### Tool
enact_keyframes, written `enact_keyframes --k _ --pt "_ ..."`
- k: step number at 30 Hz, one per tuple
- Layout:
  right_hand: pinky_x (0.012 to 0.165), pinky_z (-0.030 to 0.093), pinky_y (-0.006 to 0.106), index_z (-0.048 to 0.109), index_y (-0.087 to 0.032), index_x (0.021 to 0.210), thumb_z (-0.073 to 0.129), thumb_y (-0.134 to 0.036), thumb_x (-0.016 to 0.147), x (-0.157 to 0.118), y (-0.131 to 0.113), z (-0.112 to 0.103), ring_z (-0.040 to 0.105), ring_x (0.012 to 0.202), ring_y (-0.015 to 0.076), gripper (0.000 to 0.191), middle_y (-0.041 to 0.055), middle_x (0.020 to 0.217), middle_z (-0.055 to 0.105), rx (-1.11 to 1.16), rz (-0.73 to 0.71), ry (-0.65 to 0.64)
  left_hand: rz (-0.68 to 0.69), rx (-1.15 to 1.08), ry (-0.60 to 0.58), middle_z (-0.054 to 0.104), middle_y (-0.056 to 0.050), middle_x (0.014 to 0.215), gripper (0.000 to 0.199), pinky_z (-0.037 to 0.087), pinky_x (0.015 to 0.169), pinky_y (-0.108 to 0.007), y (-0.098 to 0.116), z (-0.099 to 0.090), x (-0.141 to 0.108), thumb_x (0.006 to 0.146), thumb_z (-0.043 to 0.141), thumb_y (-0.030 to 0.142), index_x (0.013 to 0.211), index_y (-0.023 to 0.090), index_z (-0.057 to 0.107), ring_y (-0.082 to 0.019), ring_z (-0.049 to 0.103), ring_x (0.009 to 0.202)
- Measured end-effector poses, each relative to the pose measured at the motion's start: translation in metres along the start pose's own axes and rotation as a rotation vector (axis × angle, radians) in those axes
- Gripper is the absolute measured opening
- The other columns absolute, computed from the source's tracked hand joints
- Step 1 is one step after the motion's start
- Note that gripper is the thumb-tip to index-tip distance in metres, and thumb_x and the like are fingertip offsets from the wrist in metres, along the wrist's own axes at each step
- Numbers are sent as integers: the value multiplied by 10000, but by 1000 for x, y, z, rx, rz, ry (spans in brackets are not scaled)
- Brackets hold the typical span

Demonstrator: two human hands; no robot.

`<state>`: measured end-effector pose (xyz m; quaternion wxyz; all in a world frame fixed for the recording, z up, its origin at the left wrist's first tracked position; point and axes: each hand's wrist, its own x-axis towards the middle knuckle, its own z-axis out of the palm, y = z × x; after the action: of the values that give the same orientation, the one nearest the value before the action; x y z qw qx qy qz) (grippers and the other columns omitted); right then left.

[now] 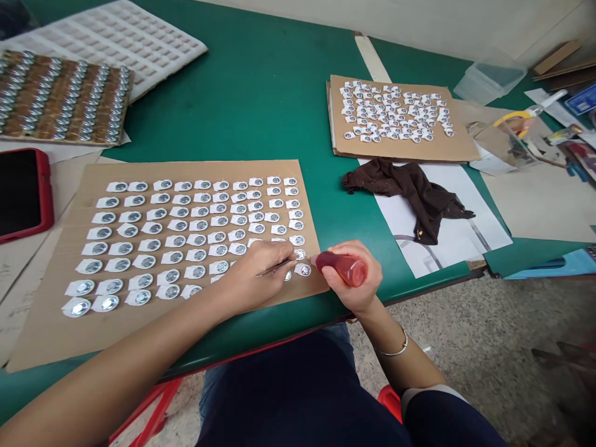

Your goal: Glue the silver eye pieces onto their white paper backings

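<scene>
A brown cardboard sheet (56,344) lies before me, bearing rows of small round silver pieces on white paper tabs. My left hand (256,270) is closed on a thin pointed metal tool (274,267) over the sheet's right side; whether it is a pair of tweezers is unclear. My right hand (356,279) grips a small red squeeze bottle (342,267), tilted with its nozzle pointing left. The nozzle is close to a silver piece (303,270) at the sheet's lower right corner. My left hand and forearm hide some pieces in the lower rows.
Around the sheet are a red-cased phone (25,194), a board with metal domes (69,99), a white gridded tray (139,37), a second cardboard stack (363,148) with similar pieces, a dark brown cloth (414,192), a clear plastic box (488,81) and yellow-handled scissors (514,117).
</scene>
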<state>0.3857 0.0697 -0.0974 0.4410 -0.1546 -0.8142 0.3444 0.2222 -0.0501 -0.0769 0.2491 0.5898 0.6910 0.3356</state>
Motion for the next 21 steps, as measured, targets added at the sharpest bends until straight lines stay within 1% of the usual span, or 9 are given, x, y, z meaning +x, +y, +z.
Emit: enact_keyframes --k 8,17,21 --pt "626 534 391 544 -193 934 681 -235 691 0 1 0 604 742 202 282 66 806 624 -18 -5 -2 22 9 18 506 26 593 152 304 508 -223 -2 2 0 845 485 176 694 164 505 -77 426 509" --pt "643 517 385 558 -185 939 700 -180 657 -1 1 0 596 751 198 316 62 820 621 42 11 -2 9 1 12 534 22 620 169 315 523 -211 0 0 0 855 482 180 689 162 503 -75 463 537" --pt "637 519 379 558 -186 943 700 -173 653 -2 1 0 595 749 196 323 60 821 620 49 4 5 15 -3 22 517 28 597 174 302 512 -211 -1 0 1 849 490 171 676 160 498 -71 439 515"
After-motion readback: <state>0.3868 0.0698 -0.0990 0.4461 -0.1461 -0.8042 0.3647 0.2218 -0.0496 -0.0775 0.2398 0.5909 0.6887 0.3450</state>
